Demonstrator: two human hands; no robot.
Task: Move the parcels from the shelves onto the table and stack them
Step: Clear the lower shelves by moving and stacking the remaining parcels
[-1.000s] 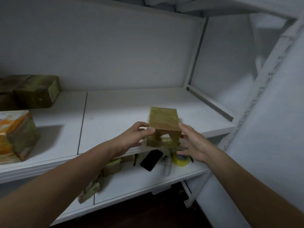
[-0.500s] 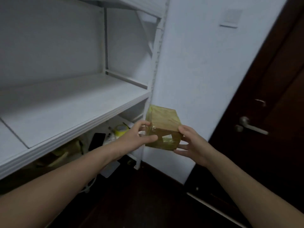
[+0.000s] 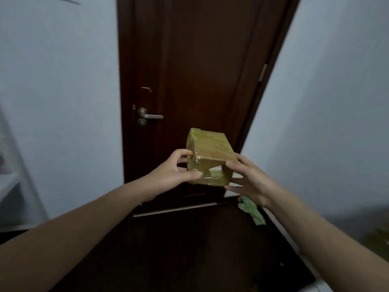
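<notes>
Lower corners first: two bare forearms reaching forward. Left hand (image 3: 174,171) curled onto the near-left side of the parcel (image 3: 210,157), thumb low across the front face, fingertips up on the left face. Right hand (image 3: 250,182) set against the opposite side, fingers wrapped round the right front corner. Gripped from both sides, then, and carried in mid-air, clear of any surface. Small brown carton, glossy with clear tape, a pale patch on the near face, tipped so the top shows.

Underneath, dark floor (image 3: 189,249). Just past the right wrist, a green crumpled scrap (image 3: 250,209) at the foot of the wall. Further back, a dark wooden door (image 3: 189,60) with a metal lever handle (image 3: 150,116), pale walls either side, a blurred sliver of white shelf frame (image 3: 8,184) at far left. No table in sight.

Looks like the carrying leg of the job. To do it well: even squeeze from both sides, taped film probably being slippery; find the table before lowering; level the box, set it flat and square on the stack, and let go only once seated. Worth minding that green scrap underfoot.
</notes>
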